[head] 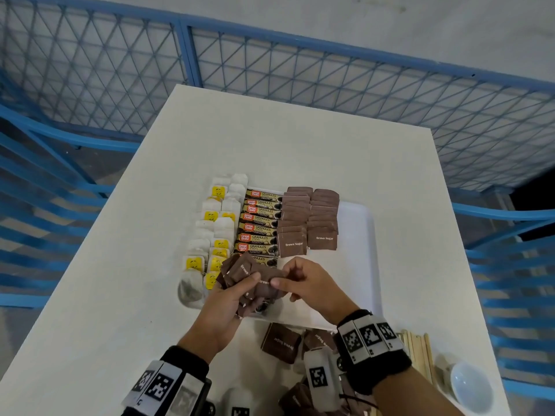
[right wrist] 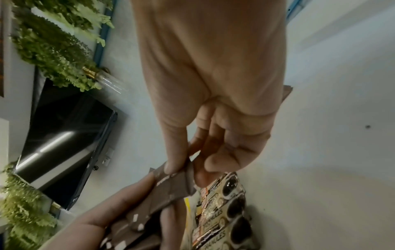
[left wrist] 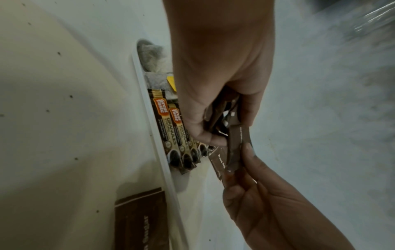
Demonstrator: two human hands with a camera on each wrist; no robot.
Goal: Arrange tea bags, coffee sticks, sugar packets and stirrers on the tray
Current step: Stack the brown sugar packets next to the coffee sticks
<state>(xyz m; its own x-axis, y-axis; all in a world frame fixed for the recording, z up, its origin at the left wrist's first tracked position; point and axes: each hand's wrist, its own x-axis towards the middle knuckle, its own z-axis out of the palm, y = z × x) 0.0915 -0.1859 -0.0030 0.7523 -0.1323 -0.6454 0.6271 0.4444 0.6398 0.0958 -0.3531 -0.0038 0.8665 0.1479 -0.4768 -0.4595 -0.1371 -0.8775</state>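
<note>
My left hand grips a bunch of brown sugar packets above the near edge of the white tray. My right hand pinches one packet at the right end of that bunch, thumb on top. On the tray, tea bags with yellow tags fill the left column, coffee sticks the middle, and laid-out brown sugar packets two columns to their right. In the right wrist view the pinched packet sits between thumb and forefinger, with coffee sticks below.
Loose sugar packets lie on the white table in front of the tray. Wooden stirrers and a small white bowl sit at the near right. A blue mesh fence surrounds the table.
</note>
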